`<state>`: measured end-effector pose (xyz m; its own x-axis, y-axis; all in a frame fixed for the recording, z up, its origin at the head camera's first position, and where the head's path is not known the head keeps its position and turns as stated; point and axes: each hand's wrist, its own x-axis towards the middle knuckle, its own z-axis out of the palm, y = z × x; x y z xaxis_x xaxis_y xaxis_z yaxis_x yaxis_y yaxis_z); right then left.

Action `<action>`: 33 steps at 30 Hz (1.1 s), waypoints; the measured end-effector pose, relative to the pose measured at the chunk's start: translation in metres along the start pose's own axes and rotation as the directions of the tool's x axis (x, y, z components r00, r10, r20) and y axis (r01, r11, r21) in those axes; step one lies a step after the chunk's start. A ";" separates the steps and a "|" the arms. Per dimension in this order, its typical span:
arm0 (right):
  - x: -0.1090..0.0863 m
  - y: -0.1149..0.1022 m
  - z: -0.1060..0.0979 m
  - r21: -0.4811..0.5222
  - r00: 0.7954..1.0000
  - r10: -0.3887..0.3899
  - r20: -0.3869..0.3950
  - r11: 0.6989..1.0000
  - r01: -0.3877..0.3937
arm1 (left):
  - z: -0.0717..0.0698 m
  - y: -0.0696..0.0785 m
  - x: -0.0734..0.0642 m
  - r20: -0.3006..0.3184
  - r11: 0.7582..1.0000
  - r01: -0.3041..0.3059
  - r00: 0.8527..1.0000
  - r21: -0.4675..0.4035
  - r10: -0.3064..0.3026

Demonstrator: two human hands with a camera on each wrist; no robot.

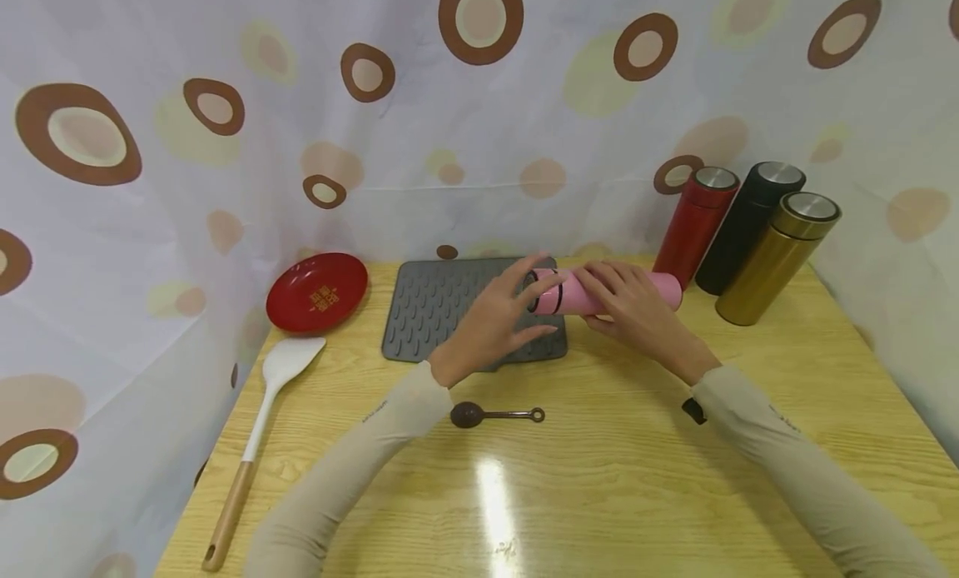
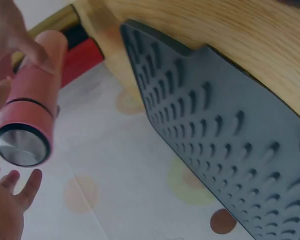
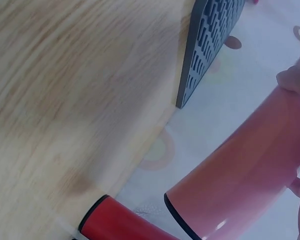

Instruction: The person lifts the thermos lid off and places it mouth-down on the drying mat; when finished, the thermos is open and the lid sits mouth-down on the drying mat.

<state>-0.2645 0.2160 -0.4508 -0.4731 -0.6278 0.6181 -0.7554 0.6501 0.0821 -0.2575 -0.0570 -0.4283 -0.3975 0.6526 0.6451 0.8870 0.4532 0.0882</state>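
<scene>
A pink thermos flask [image 1: 575, 295] lies level above the table, its steel-topped lid end [image 2: 23, 145] pointing left. My right hand [image 1: 633, 307] grips its body, with the fingers over the top and the thumb below. In the right wrist view the flask's base end [image 3: 215, 200] shows in full, while only part of the right hand [image 3: 297, 82] is seen. My left hand [image 1: 490, 316] is at the lid end with its fingers spread and curled around nothing. The left wrist view shows left fingers [image 2: 29, 189] just off the lid; contact elsewhere I cannot tell.
Red [image 1: 693, 228], black [image 1: 749, 224] and gold [image 1: 779, 257] flasks stand at the right. A grey ridged mat [image 1: 427, 307] lies behind the left hand. A brown spoon [image 1: 468, 415], a white spatula [image 1: 288, 361] with wooden handle and a red plate [image 1: 300, 282] are also on the table [image 1: 614, 486].
</scene>
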 end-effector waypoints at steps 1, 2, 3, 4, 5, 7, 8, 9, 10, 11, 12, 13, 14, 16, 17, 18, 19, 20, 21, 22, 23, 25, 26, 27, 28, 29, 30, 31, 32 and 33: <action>0.000 -0.001 0.000 0.008 1.000 0.002 -0.001 1.000 -0.002 | 0.001 -0.002 -0.001 0.022 0.999 -0.026 0.999 0.022 0.026; 0.000 -0.002 0.000 0.018 1.000 0.003 -0.005 1.000 -0.003 | 0.001 -0.003 -0.002 0.039 0.998 -0.047 0.998 0.044 0.045; 0.000 -0.003 0.000 0.025 1.000 0.005 -0.007 1.000 -0.005 | 0.001 -0.005 -0.004 0.052 0.996 -0.062 0.997 0.065 0.059; 0.000 -0.003 0.000 0.031 1.000 0.005 -0.009 1.000 -0.005 | 0.002 -0.006 -0.005 0.057 0.994 -0.072 0.996 0.080 0.068; 0.000 -0.004 0.000 0.036 1.000 0.006 -0.009 0.999 -0.006 | 0.002 -0.007 -0.007 0.056 0.993 -0.081 0.996 0.088 0.076; 0.001 -0.006 -0.001 0.042 1.000 0.004 -0.010 0.999 -0.004 | 0.002 -0.010 -0.010 0.044 0.992 -0.087 0.996 0.089 0.083; 0.002 -0.007 -0.001 0.041 1.000 0.001 -0.011 0.999 -0.001 | 0.002 -0.011 -0.011 0.035 0.993 -0.085 0.996 0.079 0.082; 0.002 -0.007 -0.002 0.041 1.000 -0.002 -0.011 0.999 0.002 | 0.002 -0.011 -0.012 0.028 0.995 -0.077 0.997 0.059 0.075; 0.003 -0.007 -0.003 0.041 1.000 -0.006 -0.013 0.999 0.007 | 0.001 -0.011 -0.012 0.022 0.998 -0.060 0.998 0.025 0.060; 0.003 -0.008 -0.003 0.043 1.000 -0.009 -0.014 0.999 0.009 | 0.001 -0.011 -0.012 0.019 0.999 -0.033 0.999 -0.020 0.033; 0.004 -0.008 -0.003 0.045 1.000 -0.011 -0.015 0.999 0.012 | 0.000 -0.011 -0.012 0.020 0.998 0.008 1.000 -0.069 -0.007; 0.004 -0.008 -0.004 0.046 1.000 -0.014 -0.014 0.999 0.015 | -0.001 -0.010 -0.011 0.029 0.989 0.066 0.998 -0.131 -0.063; 0.004 -0.009 -0.003 0.049 1.000 -0.016 -0.014 0.999 0.017 | -0.001 -0.009 -0.011 0.043 0.971 0.136 0.991 -0.197 -0.130; 0.004 -0.010 -0.003 0.053 1.000 -0.018 -0.014 0.998 0.019 | -0.001 -0.006 -0.009 0.070 0.910 0.276 0.961 -0.309 -0.267; 0.004 -0.011 -0.003 0.055 1.000 -0.017 -0.014 0.998 0.018 | -0.001 -0.005 -0.008 0.085 0.875 0.336 0.941 -0.348 -0.328; 0.004 -0.012 -0.002 0.054 1.000 -0.016 -0.012 0.998 0.017 | -0.001 -0.004 -0.007 0.096 0.846 0.383 0.922 -0.371 -0.376; 0.004 -0.012 -0.002 0.052 1.000 -0.016 -0.011 0.999 0.017 | 0.000 -0.004 -0.007 0.107 0.824 0.420 0.905 -0.381 -0.412; 0.005 -0.013 -0.001 0.052 1.000 -0.012 -0.012 0.999 0.013 | 0.001 -0.003 -0.006 0.113 0.818 0.437 0.897 -0.375 -0.427; 0.004 -0.013 -0.001 0.048 1.000 -0.009 -0.012 0.999 0.009 | 0.002 -0.004 -0.007 0.117 0.822 0.440 0.896 -0.361 -0.428; 0.004 -0.012 0.000 0.046 1.000 -0.007 -0.014 0.999 0.007 | 0.002 -0.004 -0.008 0.123 0.832 0.438 0.898 -0.340 -0.422; 0.004 -0.012 0.000 0.045 1.000 -0.005 -0.015 0.999 0.006 | 0.002 -0.004 -0.009 0.124 0.847 0.422 0.906 -0.324 -0.404; 0.004 -0.012 0.000 0.042 1.000 -0.003 -0.019 0.999 0.004 | 0.003 -0.006 -0.013 0.127 0.883 0.376 0.926 -0.281 -0.354; 0.004 -0.011 0.001 0.042 1.000 -0.002 -0.022 0.999 0.003 | 0.003 -0.008 -0.014 0.126 0.900 0.347 0.937 -0.264 -0.324; 0.004 -0.011 0.001 0.044 1.000 -0.003 -0.024 0.999 0.004 | 0.003 -0.009 -0.016 0.124 0.917 0.317 0.948 -0.241 -0.294; 0.004 -0.011 0.001 0.047 1.000 -0.004 -0.027 0.999 0.005 | 0.002 -0.010 -0.017 0.117 0.935 0.282 0.958 -0.214 -0.262; 0.004 -0.011 0.001 0.048 1.000 -0.004 -0.027 0.999 0.005 | 0.002 -0.011 -0.019 0.109 0.951 0.246 0.967 -0.187 -0.229; 0.005 -0.011 0.002 0.050 1.000 -0.004 -0.027 0.999 0.006 | 0.001 -0.012 -0.020 0.101 0.965 0.211 0.975 -0.153 -0.197; 0.005 -0.011 0.002 0.052 1.000 -0.006 -0.028 0.999 0.007 | 0.001 -0.012 -0.020 0.091 0.977 0.174 0.982 -0.122 -0.163; 0.005 -0.012 0.002 0.054 1.000 -0.007 -0.026 0.998 0.008 | 0.001 -0.013 -0.021 0.081 0.987 0.138 0.988 -0.089 -0.130; 0.005 -0.012 0.002 0.056 1.000 -0.008 -0.024 0.998 0.010 | 0.000 -0.014 -0.021 0.070 0.994 0.097 0.993 -0.052 -0.094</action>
<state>-0.2589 0.2042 -0.4502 -0.4560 -0.6229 0.6357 -0.7843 0.6188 0.0437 -0.2618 -0.0768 -0.4433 -0.4944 0.6484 0.5789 0.8551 0.4823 0.1902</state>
